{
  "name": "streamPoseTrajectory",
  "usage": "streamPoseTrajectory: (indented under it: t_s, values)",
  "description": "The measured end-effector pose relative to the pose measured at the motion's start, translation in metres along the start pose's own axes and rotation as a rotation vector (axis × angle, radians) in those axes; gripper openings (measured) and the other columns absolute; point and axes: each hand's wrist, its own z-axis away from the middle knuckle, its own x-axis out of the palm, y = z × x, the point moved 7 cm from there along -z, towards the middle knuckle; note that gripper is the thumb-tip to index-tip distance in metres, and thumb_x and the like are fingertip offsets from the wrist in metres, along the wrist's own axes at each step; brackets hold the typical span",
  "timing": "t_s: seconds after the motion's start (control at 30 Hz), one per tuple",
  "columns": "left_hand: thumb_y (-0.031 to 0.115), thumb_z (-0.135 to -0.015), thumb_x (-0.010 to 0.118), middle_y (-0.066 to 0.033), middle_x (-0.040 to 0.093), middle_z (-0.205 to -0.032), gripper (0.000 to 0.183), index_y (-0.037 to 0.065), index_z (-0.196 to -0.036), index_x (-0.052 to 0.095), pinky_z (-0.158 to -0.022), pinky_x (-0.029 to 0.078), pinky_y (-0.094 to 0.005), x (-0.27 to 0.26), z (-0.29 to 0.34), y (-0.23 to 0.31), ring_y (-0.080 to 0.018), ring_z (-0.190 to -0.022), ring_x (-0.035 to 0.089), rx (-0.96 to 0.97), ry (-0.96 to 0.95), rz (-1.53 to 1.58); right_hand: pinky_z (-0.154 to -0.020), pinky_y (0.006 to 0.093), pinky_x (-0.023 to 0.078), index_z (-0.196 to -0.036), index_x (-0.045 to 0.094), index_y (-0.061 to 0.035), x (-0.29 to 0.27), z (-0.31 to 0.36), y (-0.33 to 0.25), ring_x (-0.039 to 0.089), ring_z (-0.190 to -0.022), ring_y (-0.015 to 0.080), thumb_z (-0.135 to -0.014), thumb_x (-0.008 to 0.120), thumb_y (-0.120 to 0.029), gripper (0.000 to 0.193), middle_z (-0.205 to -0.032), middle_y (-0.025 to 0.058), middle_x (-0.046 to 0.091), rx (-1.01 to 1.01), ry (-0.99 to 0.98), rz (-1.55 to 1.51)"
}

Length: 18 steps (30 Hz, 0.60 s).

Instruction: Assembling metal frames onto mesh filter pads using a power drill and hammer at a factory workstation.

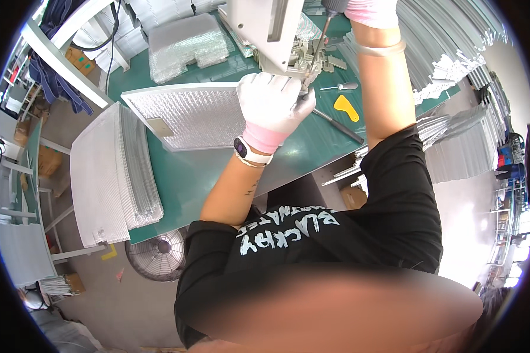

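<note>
My left hand (pixel 271 106), in a white glove with a pink cuff, is closed at the right end of a framed mesh panel (pixel 194 112) with a silvery, textured face. Its knuckles lie against the foot of a pale machine (pixel 265 29), and that corner of the panel is hidden under them. At the top edge my right hand (pixel 371 10), gloved too, is against a dark power driver (pixel 334 5); its fingers are mostly out of the picture. The driver's long bit (pixel 321 44) slants down to a heap of small pale brackets (pixel 330 62) beside my left hand.
On the green table (pixel 182 182) lie a screwdriver (pixel 340 86), a yellow scraper (pixel 346 108) and a dark-handled tool (pixel 338 126). Stacked mesh panels (pixel 109 170) overhang the left edge, above a floor fan (pixel 159 256). Wrapped sheets (pixel 188 44) sit behind; long metal strips (pixel 447 41) lie right.
</note>
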Motion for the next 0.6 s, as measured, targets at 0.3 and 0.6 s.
streamPoseTrajectory:
  t_s: [0.3, 0.6]
  values:
    - [0.024, -0.064, 0.078, 0.0016, 0.062, -0.068, 0.018, 0.015, -0.074, 0.066, -0.061, 0.037, -0.0351, 0.0, -0.002, -0.001, -0.0183, -0.057, 0.056, -0.013, -0.027, 0.03, -0.044, 0.0209, 0.041, -0.107, 0.053, -0.0098, 0.021, 0.021, 0.021, 0.052, -0.052, 0.0111, -0.097, 0.056, -0.035, 0.027, -0.073, 0.0041, 0.059, 0.202, 0.083, -0.119]
    - [0.021, -0.071, 0.076, -0.0012, 0.062, -0.072, 0.019, 0.012, -0.086, 0.069, -0.059, 0.048, -0.0293, 0.009, 0.013, -0.004, -0.0189, -0.061, 0.06, -0.158, -0.092, 0.128, -0.061, 0.0228, 0.05, -0.106, 0.059, -0.0067, 0.016, 0.034, 0.067, 0.061, -0.073, 0.0142, -0.097, 0.055, -0.024, 0.02, -0.087, 0.0034, 0.063, 0.22, -0.571, -0.636]
